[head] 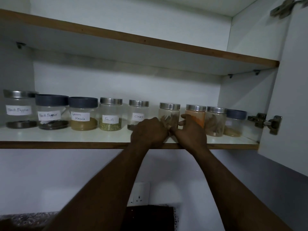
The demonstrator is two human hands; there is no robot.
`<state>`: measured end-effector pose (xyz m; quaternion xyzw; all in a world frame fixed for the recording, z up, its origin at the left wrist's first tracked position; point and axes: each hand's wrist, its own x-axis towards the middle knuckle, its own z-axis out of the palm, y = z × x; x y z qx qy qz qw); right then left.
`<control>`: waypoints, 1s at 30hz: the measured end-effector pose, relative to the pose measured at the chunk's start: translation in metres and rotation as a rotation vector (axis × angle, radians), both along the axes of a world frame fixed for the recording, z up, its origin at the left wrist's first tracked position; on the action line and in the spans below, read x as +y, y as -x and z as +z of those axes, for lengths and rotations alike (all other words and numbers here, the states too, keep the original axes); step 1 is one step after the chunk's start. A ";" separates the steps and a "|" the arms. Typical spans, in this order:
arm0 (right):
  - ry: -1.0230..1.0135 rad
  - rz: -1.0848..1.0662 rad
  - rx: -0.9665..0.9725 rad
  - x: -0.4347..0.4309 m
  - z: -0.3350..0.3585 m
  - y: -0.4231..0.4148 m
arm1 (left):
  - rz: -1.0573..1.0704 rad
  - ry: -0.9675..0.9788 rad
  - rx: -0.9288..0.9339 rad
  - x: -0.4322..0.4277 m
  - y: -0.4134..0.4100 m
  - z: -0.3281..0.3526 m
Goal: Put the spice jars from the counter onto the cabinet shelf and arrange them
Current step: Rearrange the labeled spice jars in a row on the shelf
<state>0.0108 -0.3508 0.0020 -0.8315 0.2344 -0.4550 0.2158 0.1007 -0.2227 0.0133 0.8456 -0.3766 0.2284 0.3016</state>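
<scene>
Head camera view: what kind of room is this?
Most likely a home kitchen: an open wall cabinet holds labelled spice jars such as Garam Masala and Fennel, above a speckled stone counter and a wall socket.

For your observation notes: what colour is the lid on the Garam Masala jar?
Dark grey-blue, seen in the head view: the Garam Masala jar lid.

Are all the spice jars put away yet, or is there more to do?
Nearly done. Nine jars stand in a row on the shelf. Both hands, left hand and right hand, are around the cinnamon jar, apparently straightening it. Some jars on the right, like the orange powder jar, show no label; they may need turning. The counter is barely visible.
</scene>
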 end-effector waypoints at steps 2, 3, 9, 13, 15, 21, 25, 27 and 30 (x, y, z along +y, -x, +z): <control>0.004 -0.006 0.012 0.000 0.004 0.001 | -0.005 -0.027 0.018 0.002 0.005 0.005; 0.008 -0.005 0.032 0.001 0.006 0.001 | 0.005 -0.013 0.029 0.003 0.007 0.007; -0.095 0.141 0.085 0.016 0.007 0.007 | 0.097 0.111 -0.010 0.010 0.009 0.000; -0.149 0.161 -0.010 0.014 0.005 0.014 | 0.009 0.021 0.027 0.008 0.002 0.000; -0.176 0.198 0.004 0.010 0.009 0.014 | -0.022 -0.018 0.041 0.007 0.000 0.000; -0.229 0.247 0.030 0.000 0.008 0.013 | 0.118 0.089 0.031 0.003 0.004 -0.005; -0.142 0.221 0.070 -0.002 0.007 0.011 | 0.148 0.089 -0.001 0.005 0.007 -0.002; -0.126 0.235 0.098 -0.004 0.007 0.011 | 0.160 0.072 0.014 0.005 0.010 -0.002; -0.146 0.276 0.147 -0.007 0.011 0.011 | 0.221 0.046 0.004 0.004 0.018 -0.003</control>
